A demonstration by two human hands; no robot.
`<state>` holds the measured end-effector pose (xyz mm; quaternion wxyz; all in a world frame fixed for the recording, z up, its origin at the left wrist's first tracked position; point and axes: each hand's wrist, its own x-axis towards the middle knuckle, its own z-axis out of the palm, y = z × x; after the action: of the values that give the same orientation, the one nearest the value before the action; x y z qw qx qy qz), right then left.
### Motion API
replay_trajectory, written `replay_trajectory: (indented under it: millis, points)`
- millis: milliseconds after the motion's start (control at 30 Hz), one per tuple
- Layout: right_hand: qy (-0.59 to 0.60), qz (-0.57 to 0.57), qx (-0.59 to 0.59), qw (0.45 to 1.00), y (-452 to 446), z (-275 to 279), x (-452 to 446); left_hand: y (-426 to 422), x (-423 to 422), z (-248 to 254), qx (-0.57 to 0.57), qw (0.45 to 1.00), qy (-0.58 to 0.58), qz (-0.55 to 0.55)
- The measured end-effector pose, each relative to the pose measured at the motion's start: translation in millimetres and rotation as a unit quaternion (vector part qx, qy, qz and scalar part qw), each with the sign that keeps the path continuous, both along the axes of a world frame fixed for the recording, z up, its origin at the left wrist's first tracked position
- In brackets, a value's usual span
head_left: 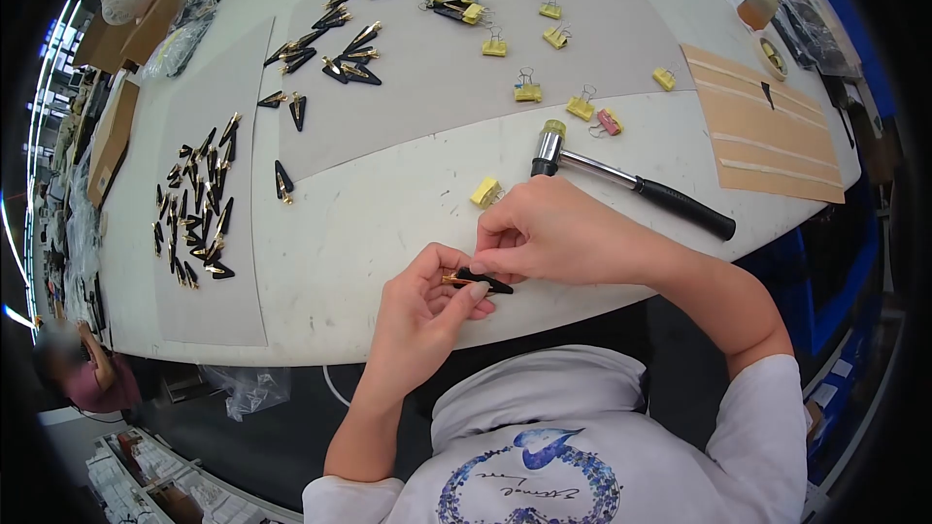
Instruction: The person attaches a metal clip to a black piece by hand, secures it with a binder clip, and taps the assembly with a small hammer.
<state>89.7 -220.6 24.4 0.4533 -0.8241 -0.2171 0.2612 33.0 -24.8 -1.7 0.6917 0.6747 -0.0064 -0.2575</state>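
Note:
Near the table's front edge, a black, pointed hair clip [497, 283] with gold metal at one end lies between my two hands. My left hand [417, 309] grips it between thumb and fingers, the gold end toward the palm. From above, my right hand [568, 233] pinches at the clip's upper edge, its fingertips pressed together; they partly hide the clip. Just beyond my right hand sits a yellow binder clip [484, 192]. A hammer [607, 165] with a black grip and yellowish face lies behind my right forearm.
Several black hair clips [221, 213] lie on a grey sheet [233, 315] at left, more on another sheet [417, 112] behind. Yellow binder clips [494, 45] are scattered at the back. Cardboard [767, 136] with pale strips lies right. Another person [102, 378] is at far left.

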Motion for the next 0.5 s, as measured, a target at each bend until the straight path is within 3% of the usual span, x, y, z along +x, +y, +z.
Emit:
replay_trajectory:
  millis: [133,200,500]
  points:
    - [-0.062,-0.004,-0.024,0.998,1,-3,-3,-1,-1,1,0.013,1.0,0.001,0.006]
    - [-0.045,-0.014,0.026,0.999,-2,-10,-4,-2,-2,2,0.013,1.0,0.0,0.003]
    - [0.057,-0.011,0.03,0.998,-23,-10,-16,-1,0,0,0.005,1.0,-0.004,0.011]
